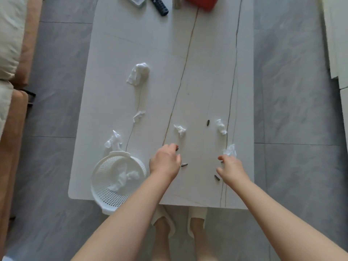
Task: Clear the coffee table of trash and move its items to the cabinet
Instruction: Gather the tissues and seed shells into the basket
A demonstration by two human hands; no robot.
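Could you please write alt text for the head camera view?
Two bare hands, left hand and right hand, reach over a white coffee table strewn with crumpled tissues and small dark seeds. A white basket holding tissues sits at the near left corner.

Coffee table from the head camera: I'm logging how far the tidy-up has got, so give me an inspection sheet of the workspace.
Surface: white coffee table with thin dark veins, mostly bare.
Job's things: white basket at the near left corner overhanging the edge, tissues inside; remote and red item at the far end.
Clutter: six crumpled tissues, largest; small dark seeds, one at.
Grippers: left hand and right hand low over the seeds, fingers curled; hold unclear.
Cables: nothing seen.
Surroundings: grey tile floor, sofa on the left.
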